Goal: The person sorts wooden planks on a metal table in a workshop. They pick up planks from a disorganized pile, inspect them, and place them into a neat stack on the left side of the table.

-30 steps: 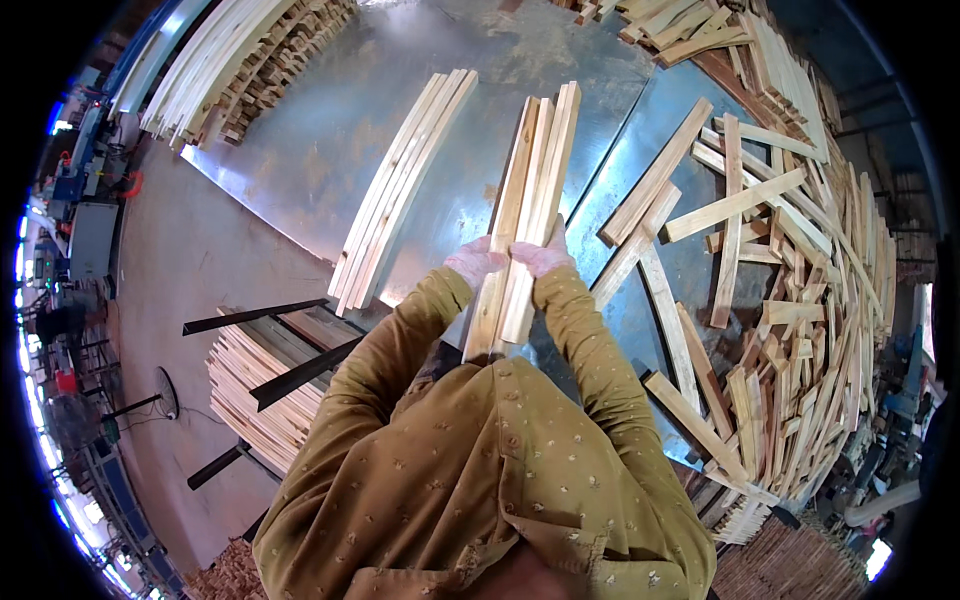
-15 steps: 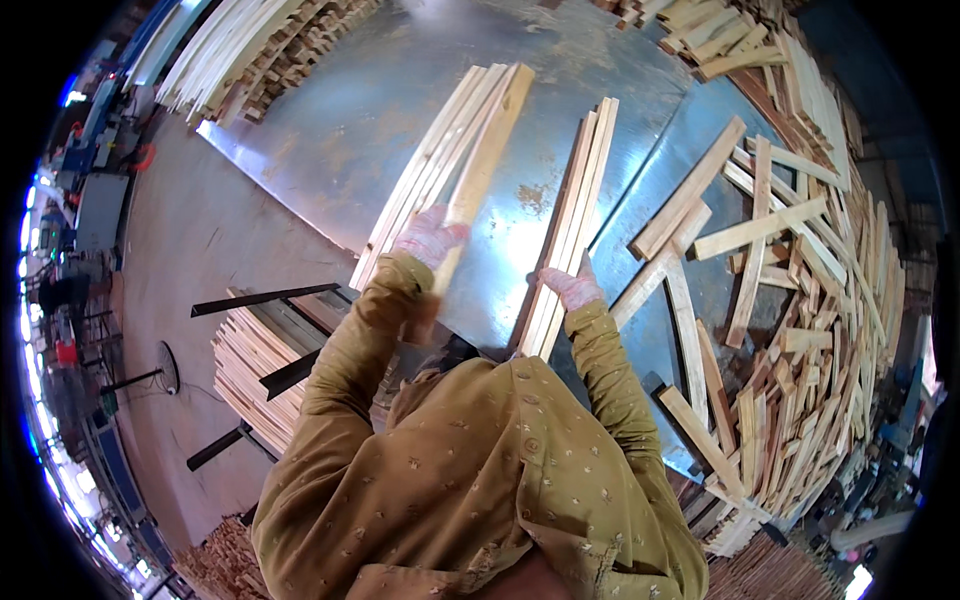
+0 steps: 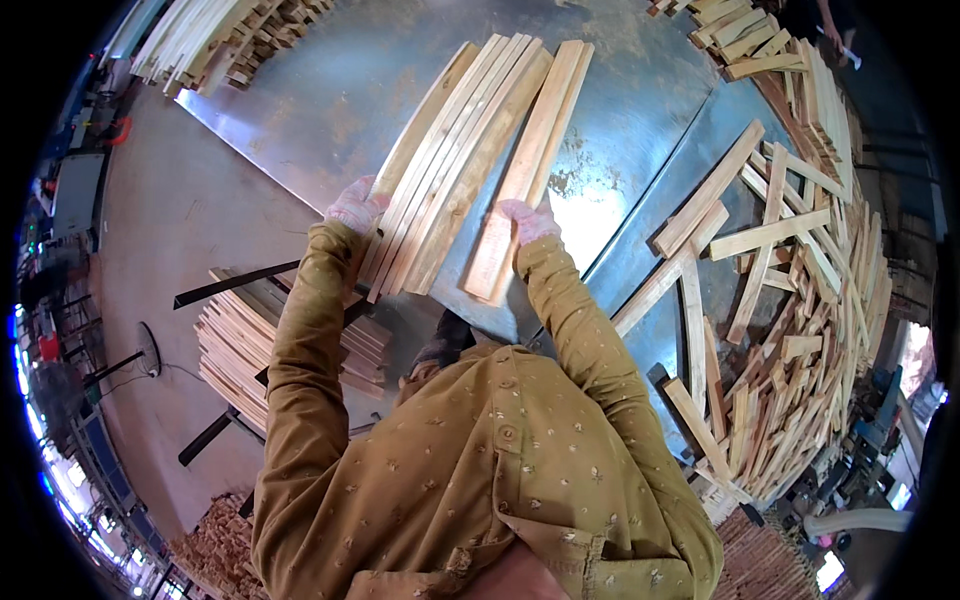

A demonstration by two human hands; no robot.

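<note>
- Left hand [image 3: 355,208], in a pale pink glove, presses flat against the left edge of a row of long pale wooden slats [image 3: 455,165] lying on the grey metal table [image 3: 330,90].
- Right hand [image 3: 527,220] grips the near end of 2 stacked pale wooden slats [image 3: 528,165], just beside the row at 3 o'clock.
- A heap of loose wooden offcuts [image 3: 790,330] lies well apart at 3 o'clock.
- A stack of cut slats [image 3: 240,345] sits below the table at 8 o'clock.

Both gloved hands are on the wood here: left hand [image 3: 355,208] against the side of a row of slats [image 3: 455,165], right hand [image 3: 527,220] on a smaller bundle [image 3: 527,170] just beside it, all lying on the metal surface [image 3: 330,100]. Loose offcuts [image 3: 790,330] are heaped off to the right.
</note>
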